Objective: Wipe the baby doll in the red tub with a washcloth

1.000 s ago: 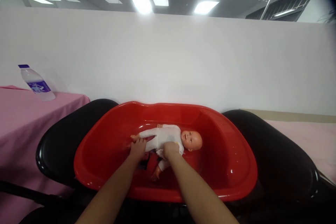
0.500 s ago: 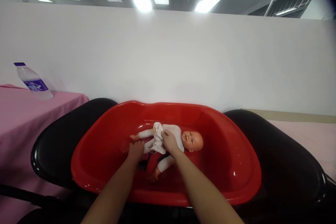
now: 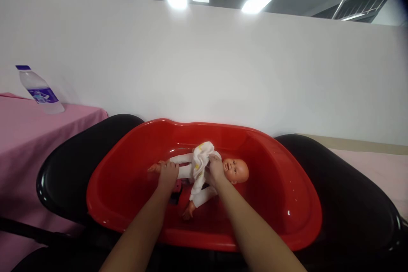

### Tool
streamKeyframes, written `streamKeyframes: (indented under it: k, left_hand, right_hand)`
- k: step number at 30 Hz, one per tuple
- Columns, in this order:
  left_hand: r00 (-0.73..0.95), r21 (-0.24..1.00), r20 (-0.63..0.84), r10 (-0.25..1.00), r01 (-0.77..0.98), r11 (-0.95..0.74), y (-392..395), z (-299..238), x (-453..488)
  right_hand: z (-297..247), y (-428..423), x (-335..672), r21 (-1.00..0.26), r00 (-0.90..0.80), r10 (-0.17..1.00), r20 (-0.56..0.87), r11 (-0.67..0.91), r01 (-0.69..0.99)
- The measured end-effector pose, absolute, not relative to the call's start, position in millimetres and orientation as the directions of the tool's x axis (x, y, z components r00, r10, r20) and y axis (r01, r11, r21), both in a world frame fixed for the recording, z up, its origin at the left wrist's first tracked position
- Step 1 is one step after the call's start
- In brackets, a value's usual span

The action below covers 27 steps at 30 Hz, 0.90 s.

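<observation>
A baby doll [image 3: 236, 171] in white lies on its back inside a red baby bathtub [image 3: 274, 225], its head to the right. My left hand [image 3: 168, 173] is closed around one of the doll's lower legs near the foot. Across the doll's body is a white cloth [image 3: 201, 159] with yellow marks, and my right hand [image 3: 216, 168] pinches it over the chest. Some fingertips of the right hand are hidden. One doll arm reaches toward the near side of the tub.
Black side panels flank the tub, the left one [image 3: 66, 170] beside a pink-covered table [image 3: 28, 131] with a plastic bottle [image 3: 43, 93]. A pale wall [image 3: 204, 68] rises behind. A small dark and pink object [image 3: 177, 189] is under the doll.
My right hand has moved right, toward the doll's head, drawing the white cloth along and spreading it over the torso. My left hand stays at the leg, shifted slightly.
</observation>
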<state>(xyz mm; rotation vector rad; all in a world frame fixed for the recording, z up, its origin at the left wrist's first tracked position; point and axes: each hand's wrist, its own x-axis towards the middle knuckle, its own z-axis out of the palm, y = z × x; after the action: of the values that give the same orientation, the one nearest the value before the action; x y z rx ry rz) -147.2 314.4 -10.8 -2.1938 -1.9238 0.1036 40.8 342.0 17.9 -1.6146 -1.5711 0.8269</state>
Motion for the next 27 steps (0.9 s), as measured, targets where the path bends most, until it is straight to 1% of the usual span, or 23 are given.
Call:
streamKeyframes:
  k: [2, 4, 6, 8, 10, 11, 13, 16, 18, 20, 22, 23, 25, 27]
  left_hand:
    - [0.150, -0.194, 0.108, 0.983, 0.973, -0.127, 314, -11, -147]
    - [0.145, -0.179, 0.101, 0.984, 0.976, -0.126, 314, -10, -146]
    - [0.130, -0.177, 0.079, 0.988, 0.977, -0.114, 314, -10, -146]
    - [0.116, -0.181, 0.062, 0.991, 0.978, -0.104, 314, -9, -146]
    - [0.110, -0.175, 0.047, 0.993, 0.979, -0.101, 314, -8, -145]
    - [0.108, -0.168, 0.041, 0.993, 0.981, -0.100, 314, -7, -144]
    - [0.109, -0.154, 0.037, 0.993, 0.983, -0.102, 313, -6, -144]
    - [0.116, -0.156, 0.044, 0.992, 0.982, -0.108, 312, -4, -143]
    - [0.114, -0.165, 0.037, 0.993, 0.981, -0.106, 312, -4, -143]
    - [0.110, -0.171, 0.023, 0.994, 0.980, -0.105, 311, -3, -143]
    - [0.115, -0.172, 0.021, 0.993, 0.979, -0.110, 312, -4, -143]
    - [0.118, -0.170, 0.023, 0.993, 0.979, -0.112, 313, -5, -143]
    - [0.111, -0.167, 0.028, 0.993, 0.980, -0.104, 314, -7, -142]
    - [0.095, -0.171, 0.027, 0.995, 0.981, -0.089, 315, -9, -141]
  right_hand:
    - [14, 344, 42, -0.870, 0.107, 0.994, -0.010, -0.062, 0.489]
    - [15, 346, 46, -0.858, 0.201, 0.979, -0.041, -0.138, 0.494]
    - [19, 347, 51, -0.828, 0.265, 0.964, -0.029, -0.172, 0.534]
    - [26, 347, 53, -0.774, 0.279, 0.960, 0.031, -0.154, 0.614]
    - [32, 344, 52, -0.703, 0.221, 0.972, 0.083, -0.100, 0.704]
    - [34, 341, 50, -0.666, 0.172, 0.982, 0.076, -0.079, 0.742]
    - [34, 335, 46, -0.584, 0.056, 0.998, -0.010, -0.051, 0.810]
    - [29, 326, 40, -0.406, -0.071, 0.982, -0.177, -0.007, 0.914]
    - [26, 322, 40, -0.312, -0.092, 0.969, -0.228, 0.017, 0.950]
    - [25, 322, 42, -0.277, -0.083, 0.968, -0.239, 0.014, 0.961]
    - [27, 324, 44, -0.307, -0.083, 0.977, -0.194, 0.019, 0.951]
    - [29, 325, 44, -0.351, -0.088, 0.985, -0.147, 0.032, 0.936]
    - [34, 327, 41, -0.503, -0.095, 0.995, -0.017, 0.074, 0.861]
    - [41, 326, 35, -0.712, -0.077, 0.991, 0.112, 0.134, 0.689]
